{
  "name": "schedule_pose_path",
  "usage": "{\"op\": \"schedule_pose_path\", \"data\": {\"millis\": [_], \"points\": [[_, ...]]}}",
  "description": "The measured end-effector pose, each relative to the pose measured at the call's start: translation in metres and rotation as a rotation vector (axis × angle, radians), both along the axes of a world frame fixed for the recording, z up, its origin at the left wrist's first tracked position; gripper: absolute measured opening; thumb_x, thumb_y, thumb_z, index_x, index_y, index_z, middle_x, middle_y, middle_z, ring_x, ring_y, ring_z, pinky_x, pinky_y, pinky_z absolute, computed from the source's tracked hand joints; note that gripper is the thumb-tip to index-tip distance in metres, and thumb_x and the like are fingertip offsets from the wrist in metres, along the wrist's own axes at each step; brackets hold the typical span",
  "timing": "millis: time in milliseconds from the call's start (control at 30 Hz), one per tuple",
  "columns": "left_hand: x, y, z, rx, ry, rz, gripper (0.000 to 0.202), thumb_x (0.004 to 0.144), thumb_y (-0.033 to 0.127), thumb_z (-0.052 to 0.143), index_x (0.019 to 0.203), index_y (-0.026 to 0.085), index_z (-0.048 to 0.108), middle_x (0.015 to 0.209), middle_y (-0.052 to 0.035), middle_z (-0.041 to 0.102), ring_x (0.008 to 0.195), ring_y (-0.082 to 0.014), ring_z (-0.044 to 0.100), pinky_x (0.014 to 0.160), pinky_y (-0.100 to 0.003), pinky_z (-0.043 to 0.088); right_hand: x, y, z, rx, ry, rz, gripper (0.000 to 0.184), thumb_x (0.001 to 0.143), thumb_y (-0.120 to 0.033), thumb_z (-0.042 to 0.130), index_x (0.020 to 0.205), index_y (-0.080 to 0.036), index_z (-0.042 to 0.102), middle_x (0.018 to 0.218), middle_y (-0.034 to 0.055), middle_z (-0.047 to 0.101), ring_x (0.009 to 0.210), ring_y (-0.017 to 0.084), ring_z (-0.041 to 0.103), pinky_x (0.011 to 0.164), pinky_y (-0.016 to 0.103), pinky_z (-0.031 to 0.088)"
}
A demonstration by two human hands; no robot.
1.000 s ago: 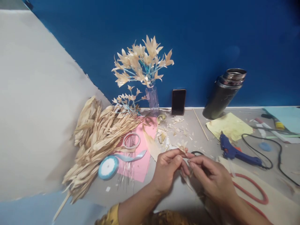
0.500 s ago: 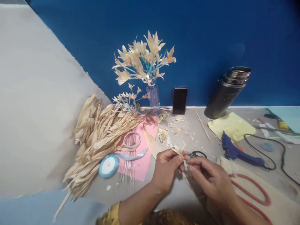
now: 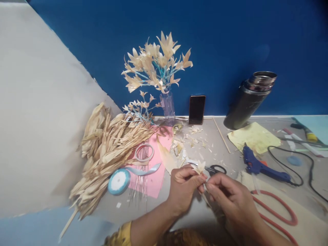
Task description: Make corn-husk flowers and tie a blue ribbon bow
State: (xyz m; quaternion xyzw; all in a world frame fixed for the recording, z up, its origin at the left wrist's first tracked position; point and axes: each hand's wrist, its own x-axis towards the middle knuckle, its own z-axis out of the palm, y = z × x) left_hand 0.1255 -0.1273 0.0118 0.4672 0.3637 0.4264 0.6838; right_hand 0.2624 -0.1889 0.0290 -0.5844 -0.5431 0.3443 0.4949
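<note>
Low in the middle of the view, my left hand (image 3: 183,186) pinches a small cream husk flower (image 3: 199,167) just below its petals. My right hand (image 3: 229,198) meets it from the right, its fingertips closed on the thin stem under the flower. Black-handled scissors (image 3: 214,169) lie on the table right behind my fingers. A heap of dried corn husks (image 3: 107,150) spreads out to the left.
A clear vase of finished husk flowers (image 3: 157,66) stands against the blue wall beside a phone (image 3: 196,109) and a steel flask (image 3: 249,99). A blue ribbon spool (image 3: 118,181), a tape ring (image 3: 144,153), pink paper (image 3: 153,179), a blue glue gun (image 3: 263,166) and a red loop (image 3: 278,208) lie around.
The husk flower dipped between my fingers and now stands up again with its petals showing. Both hands stayed together at the same place. The camera tilted slightly.
</note>
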Motion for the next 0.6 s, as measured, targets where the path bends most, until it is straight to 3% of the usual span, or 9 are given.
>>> {"op": "schedule_pose_path", "data": {"millis": [600], "points": [[0.0024,-0.0044,-0.0030,0.075,-0.042,-0.039,0.029,0.077,0.035,0.084,0.058,0.015,0.074,0.058,-0.0001,0.059,0.055,-0.0100,0.054,0.055,-0.022,0.043,0.0034,-0.0015,0.0004,-0.158,0.154,0.038,0.030,0.088,-0.038,0.061,0.064,-0.020,0.060,0.053,-0.0007,0.062,0.047,0.013,0.058,0.046,0.020,0.047]]}}
